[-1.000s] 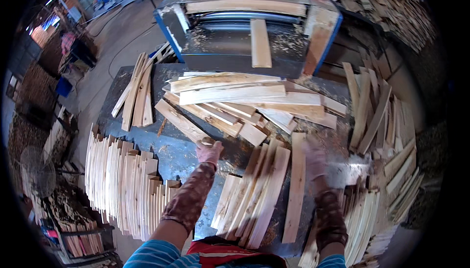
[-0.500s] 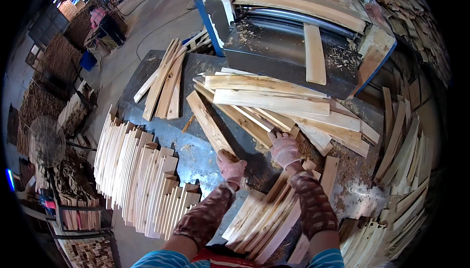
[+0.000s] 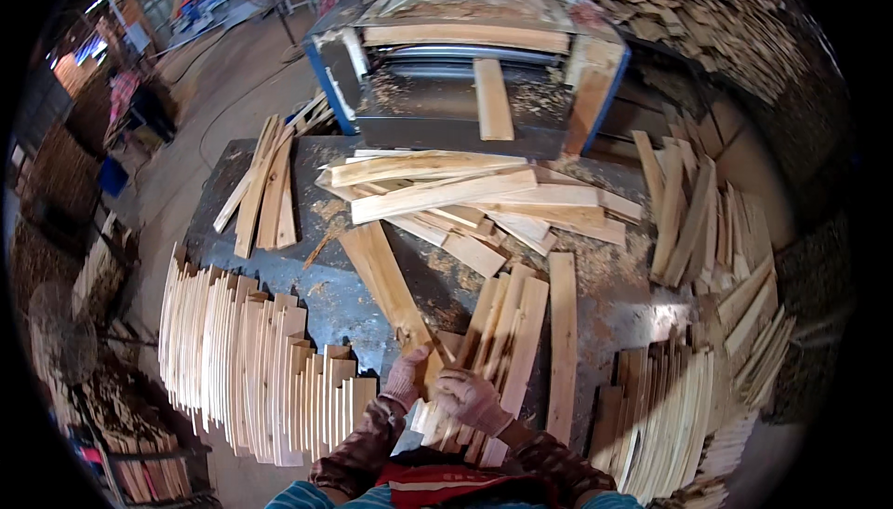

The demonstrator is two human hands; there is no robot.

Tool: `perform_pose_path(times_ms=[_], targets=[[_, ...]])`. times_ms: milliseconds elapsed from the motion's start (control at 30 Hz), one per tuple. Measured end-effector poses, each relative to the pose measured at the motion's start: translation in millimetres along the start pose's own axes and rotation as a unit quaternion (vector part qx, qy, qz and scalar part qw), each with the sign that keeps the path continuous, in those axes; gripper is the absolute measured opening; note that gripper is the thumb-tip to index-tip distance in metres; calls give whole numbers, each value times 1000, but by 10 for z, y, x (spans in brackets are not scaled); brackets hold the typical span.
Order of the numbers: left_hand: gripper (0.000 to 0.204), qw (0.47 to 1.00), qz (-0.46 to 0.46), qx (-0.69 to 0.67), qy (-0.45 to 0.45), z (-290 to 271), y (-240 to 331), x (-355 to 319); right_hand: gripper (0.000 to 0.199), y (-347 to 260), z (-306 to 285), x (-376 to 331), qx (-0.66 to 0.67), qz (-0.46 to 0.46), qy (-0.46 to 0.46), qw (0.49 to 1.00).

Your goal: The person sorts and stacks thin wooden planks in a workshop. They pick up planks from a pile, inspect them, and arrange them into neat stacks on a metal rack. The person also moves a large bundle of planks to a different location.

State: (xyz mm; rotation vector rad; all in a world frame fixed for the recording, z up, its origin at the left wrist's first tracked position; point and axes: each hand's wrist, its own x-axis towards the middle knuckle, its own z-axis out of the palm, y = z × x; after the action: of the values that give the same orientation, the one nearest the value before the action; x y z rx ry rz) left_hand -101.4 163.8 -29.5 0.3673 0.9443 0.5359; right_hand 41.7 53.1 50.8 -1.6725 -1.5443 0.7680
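Slats stood on edge in a long pale row at the left of the tabletop, leaning against its edge. A small group of loose boards lay farther back on the tabletop's left part. Nearer the middle, a long board ran diagonally across the tabletop, its near end reaching the left hand. That gloved hand was clenched around the board's near end, thumb on top. Just beside it, the right hand, also gloved, was closed over the near ends of a bundle of slats that fanned away across the tabletop; the two hands were almost touching. Behind them, across the tabletop's middle, lay a jumbled heap of boards. At the far edge of the tabletop stood a planing machine with a short board on its bed. On the right of the tabletop one single board lay lengthwise, with more upright slats beyond its right edge.
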Motion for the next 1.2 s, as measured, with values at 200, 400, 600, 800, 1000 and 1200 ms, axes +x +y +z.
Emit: perform_pose_path(times_ms=[200,400,600,800,1000,1200], targets=[[49,976,77,-197,-54,-520,-1100,-278,87,77,181,-140,4,85,9,996],[87,840,32,524,-138,118,-1121,-1005,104,252,153,-459,76,312,114,940],[94,758,197,620,40,-132,-1007,-344,111,1165,141,-1126,57,399,169,899],[69,788,157,582,125,-474,-1107,-67,112,1039,429,-872,-18,405,136,904],[45,918,64,387,63,-570,-1096,-160,113,938,-24,-915,27,470,58,880],[48,757,81,638,119,-214,-957,-141,112,1035,127,-1218,10,488,42,872]])
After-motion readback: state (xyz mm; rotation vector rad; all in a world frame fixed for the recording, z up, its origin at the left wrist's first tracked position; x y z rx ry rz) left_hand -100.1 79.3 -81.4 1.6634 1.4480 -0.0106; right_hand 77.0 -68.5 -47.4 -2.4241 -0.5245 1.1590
